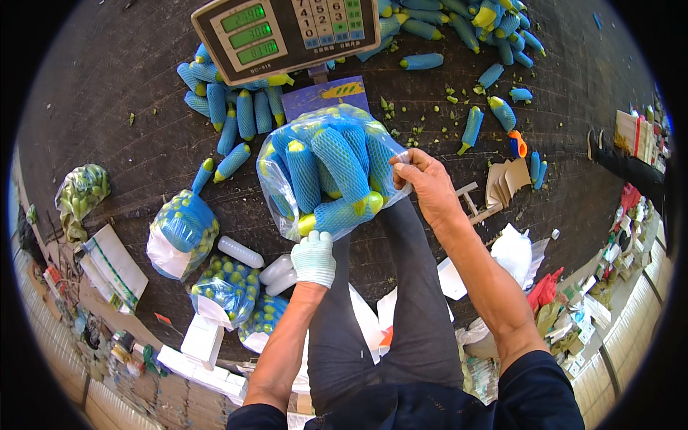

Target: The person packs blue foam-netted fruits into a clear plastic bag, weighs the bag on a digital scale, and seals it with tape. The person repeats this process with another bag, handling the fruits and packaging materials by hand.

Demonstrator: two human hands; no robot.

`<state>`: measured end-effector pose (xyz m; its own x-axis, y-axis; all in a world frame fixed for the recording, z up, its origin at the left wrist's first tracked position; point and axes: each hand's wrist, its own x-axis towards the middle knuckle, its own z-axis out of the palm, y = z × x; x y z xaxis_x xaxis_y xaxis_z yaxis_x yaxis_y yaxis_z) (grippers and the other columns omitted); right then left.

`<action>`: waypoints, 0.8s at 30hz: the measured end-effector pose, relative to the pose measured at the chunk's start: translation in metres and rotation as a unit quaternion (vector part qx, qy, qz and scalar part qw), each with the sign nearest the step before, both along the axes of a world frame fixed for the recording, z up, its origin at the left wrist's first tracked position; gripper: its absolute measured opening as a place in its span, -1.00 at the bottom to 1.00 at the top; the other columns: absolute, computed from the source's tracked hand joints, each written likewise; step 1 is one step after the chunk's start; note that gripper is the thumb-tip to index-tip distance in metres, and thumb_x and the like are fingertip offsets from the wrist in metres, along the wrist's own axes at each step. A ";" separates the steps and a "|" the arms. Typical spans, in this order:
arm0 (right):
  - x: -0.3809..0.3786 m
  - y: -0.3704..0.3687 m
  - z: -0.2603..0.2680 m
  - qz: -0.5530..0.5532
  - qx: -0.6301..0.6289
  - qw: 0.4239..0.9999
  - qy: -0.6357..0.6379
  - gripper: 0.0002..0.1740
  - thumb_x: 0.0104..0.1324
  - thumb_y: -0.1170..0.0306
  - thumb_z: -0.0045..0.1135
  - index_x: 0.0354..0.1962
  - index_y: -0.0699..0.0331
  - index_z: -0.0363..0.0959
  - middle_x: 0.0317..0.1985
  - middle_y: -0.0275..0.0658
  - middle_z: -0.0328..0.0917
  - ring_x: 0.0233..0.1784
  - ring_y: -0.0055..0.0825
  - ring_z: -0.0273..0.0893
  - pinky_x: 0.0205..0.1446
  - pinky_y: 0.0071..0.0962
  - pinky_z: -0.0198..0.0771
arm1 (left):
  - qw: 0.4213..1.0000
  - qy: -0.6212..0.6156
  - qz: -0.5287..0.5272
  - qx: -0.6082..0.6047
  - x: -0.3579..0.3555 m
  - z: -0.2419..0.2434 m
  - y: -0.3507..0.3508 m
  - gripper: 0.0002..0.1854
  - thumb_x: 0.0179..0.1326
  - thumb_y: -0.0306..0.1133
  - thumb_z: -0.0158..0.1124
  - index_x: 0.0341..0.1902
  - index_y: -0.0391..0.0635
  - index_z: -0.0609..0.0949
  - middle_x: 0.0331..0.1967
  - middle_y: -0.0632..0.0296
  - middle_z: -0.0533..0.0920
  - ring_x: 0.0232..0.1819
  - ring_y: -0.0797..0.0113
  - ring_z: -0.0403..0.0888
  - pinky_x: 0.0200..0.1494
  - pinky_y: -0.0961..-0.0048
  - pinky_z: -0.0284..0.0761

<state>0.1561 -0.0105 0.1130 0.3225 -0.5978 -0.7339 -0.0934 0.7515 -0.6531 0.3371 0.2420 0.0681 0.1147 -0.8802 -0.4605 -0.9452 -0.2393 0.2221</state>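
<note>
In front of me a clear plastic bag (279, 207) gapes upward, filled with green vegetables (338, 158), possibly zucchini, in blue foam-net sleeves. One vegetable (344, 214) lies crosswise at the near side of the bag's mouth. My right hand (424, 177), bare, pinches the bag's right rim between thumb and fingers. At the near rim, my left hand (314, 260) in a white knitted glove is curled on the plastic. Just beyond the bag, a blue scale platform (325, 97) shows, partly covered. Above it stands the scale's display head (287, 37), its green readouts lit.
Netted vegetables are piled left of the scale (244, 115) and at the far right (500, 27). Filled bags (183, 231) sit at left, beside rolls of clear plastic bags (241, 252). An orange-and-blue tape dispenser (517, 144) and cardboard pieces (505, 180) lie right. Another person's leg (626, 166) shows far right.
</note>
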 end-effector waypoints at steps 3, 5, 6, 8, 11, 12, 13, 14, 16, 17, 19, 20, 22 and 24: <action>-0.006 -0.002 0.002 0.032 -0.018 0.998 0.043 -0.75 0.40 0.41 0.25 -0.05 0.41 0.60 -0.32 -0.32 0.63 -0.24 -0.59 0.55 0.00 -0.52 0.40 | 0.999 -0.007 0.028 -0.030 0.001 0.009 -0.009 -0.88 0.09 -0.42 0.30 -0.32 0.04 0.54 -0.34 0.18 0.57 -0.31 0.10 0.63 -0.30 0.09 0.51; -0.009 0.003 -0.002 0.019 -0.001 0.999 0.051 -0.70 0.38 0.37 0.29 -0.03 0.41 0.61 -0.28 -0.30 0.64 -0.21 -0.57 0.57 0.05 -0.49 0.43 | 0.999 -0.002 0.027 -0.043 0.002 0.018 -0.016 -0.89 0.09 -0.42 0.30 -0.33 0.04 0.54 -0.33 0.18 0.57 -0.30 0.09 0.63 -0.30 0.10 0.50; -0.010 0.005 -0.002 0.022 0.011 0.998 0.054 -0.70 0.36 0.39 0.30 -0.03 0.42 0.61 -0.25 -0.30 0.64 -0.20 -0.57 0.57 0.03 -0.50 0.44 | 0.999 0.000 0.028 -0.044 0.001 0.023 -0.018 -0.88 0.08 -0.42 0.30 -0.32 0.04 0.55 -0.33 0.17 0.57 -0.29 0.09 0.63 -0.29 0.10 0.50; -0.018 0.011 -0.008 0.025 0.006 0.999 0.040 -0.63 0.33 0.30 0.35 -0.01 0.38 0.63 -0.27 -0.31 0.63 -0.22 -0.56 0.57 0.06 -0.49 0.43 | 0.999 0.004 0.011 -0.040 -0.002 0.028 -0.020 -0.89 0.06 -0.43 0.30 -0.33 0.05 0.57 -0.33 0.18 0.57 -0.27 0.10 0.63 -0.29 0.11 0.50; -0.023 0.016 -0.001 0.065 0.019 0.996 0.064 -0.62 0.34 0.28 0.34 0.01 0.36 0.63 -0.27 -0.32 0.63 -0.22 -0.57 0.56 0.06 -0.48 0.42 | 0.999 0.010 -0.007 -0.040 0.001 0.035 -0.022 -0.90 0.06 -0.42 0.31 -0.35 0.06 0.58 -0.34 0.20 0.57 -0.24 0.10 0.63 -0.25 0.11 0.50; -0.028 0.016 -0.002 0.089 0.018 0.992 0.083 -0.53 0.38 0.22 0.35 0.07 0.42 0.61 -0.15 -0.24 0.68 -0.08 -0.52 0.61 0.16 -0.44 0.45 | 0.999 0.008 -0.009 -0.043 0.002 0.036 -0.024 -0.90 0.06 -0.42 0.31 -0.35 0.06 0.58 -0.34 0.20 0.58 -0.24 0.10 0.63 -0.25 0.11 0.50; -0.028 0.017 0.002 0.092 0.002 0.991 0.100 -0.49 0.39 0.19 0.35 0.10 0.44 0.60 -0.10 -0.21 0.69 -0.02 -0.50 0.62 0.20 -0.42 0.45 | 0.999 0.005 -0.009 -0.046 0.005 0.038 -0.025 -0.90 0.06 -0.42 0.32 -0.36 0.06 0.58 -0.33 0.20 0.58 -0.23 0.10 0.63 -0.24 0.11 0.51; -0.027 0.018 0.006 0.094 -0.014 0.989 0.117 -0.45 0.40 0.16 0.35 0.13 0.46 0.58 -0.04 -0.17 0.69 0.04 -0.47 0.62 0.24 -0.40 0.45 | 0.998 -0.002 -0.005 -0.060 0.008 0.039 -0.027 -0.91 0.06 -0.42 0.31 -0.36 0.05 0.58 -0.33 0.20 0.59 -0.24 0.10 0.63 -0.23 0.10 0.51; -0.029 0.022 0.007 0.099 -0.055 0.984 0.140 -0.35 0.43 0.13 0.36 0.22 0.53 0.52 0.04 -0.07 0.70 0.14 -0.41 0.64 0.27 -0.37 0.48 | 0.995 -0.007 0.009 -0.100 0.013 0.041 -0.030 -0.91 0.06 -0.41 0.31 -0.35 0.04 0.59 -0.33 0.19 0.59 -0.24 0.10 0.63 -0.22 0.11 0.52; -0.032 0.025 0.004 0.111 -0.070 0.980 0.151 -0.32 0.43 0.09 0.36 0.23 0.52 0.52 0.06 -0.05 0.70 0.16 -0.39 0.64 0.29 -0.36 0.48 | 0.992 -0.012 0.016 -0.121 0.016 0.041 -0.032 -0.91 0.06 -0.41 0.31 -0.35 0.04 0.59 -0.34 0.19 0.59 -0.24 0.10 0.63 -0.22 0.11 0.52; -0.033 0.031 0.009 0.102 -0.083 0.979 0.154 -0.29 0.43 0.03 0.36 0.24 0.50 0.52 0.09 -0.04 0.69 0.18 -0.38 0.63 0.31 -0.34 0.48 | 0.991 -0.022 0.030 -0.127 0.020 0.050 -0.033 -0.91 0.05 -0.41 0.30 -0.33 0.03 0.60 -0.35 0.19 0.59 -0.23 0.10 0.64 -0.21 0.12 0.53; -0.033 0.032 0.011 0.093 -0.087 0.979 0.157 -0.28 0.43 0.02 0.36 0.24 0.49 0.52 0.09 -0.05 0.69 0.19 -0.37 0.62 0.31 -0.33 0.48 | 0.990 -0.026 0.046 -0.129 0.023 0.055 -0.033 -0.90 0.09 -0.40 0.30 -0.30 0.03 0.62 -0.34 0.19 0.59 -0.23 0.10 0.64 -0.21 0.12 0.52; -0.042 0.040 0.015 0.073 -0.086 0.978 0.173 -0.27 0.44 -0.01 0.37 0.24 0.49 0.53 0.11 -0.05 0.68 0.19 -0.37 0.62 0.32 -0.32 0.48 | 0.986 -0.023 0.091 -0.138 0.022 0.078 -0.032 -0.89 0.15 -0.37 0.33 -0.23 0.02 0.65 -0.31 0.19 0.61 -0.22 0.10 0.64 -0.20 0.12 0.52; -0.056 0.052 0.009 0.066 -0.089 0.979 0.173 -0.30 0.47 0.00 0.33 0.24 0.47 0.52 0.11 -0.10 0.67 0.19 -0.39 0.61 0.34 -0.36 0.45 | 0.976 -0.019 0.150 -0.155 0.022 0.101 -0.027 -0.87 0.21 -0.34 0.36 -0.17 0.02 0.68 -0.27 0.19 0.63 -0.20 0.09 0.65 -0.17 0.11 0.53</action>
<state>0.1003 0.0419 0.1220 0.1549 -0.6965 -0.7006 -0.4207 0.5952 -0.6847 0.3588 0.2147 0.1687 0.4007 -0.9008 -0.1673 -0.8517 -0.4335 0.2945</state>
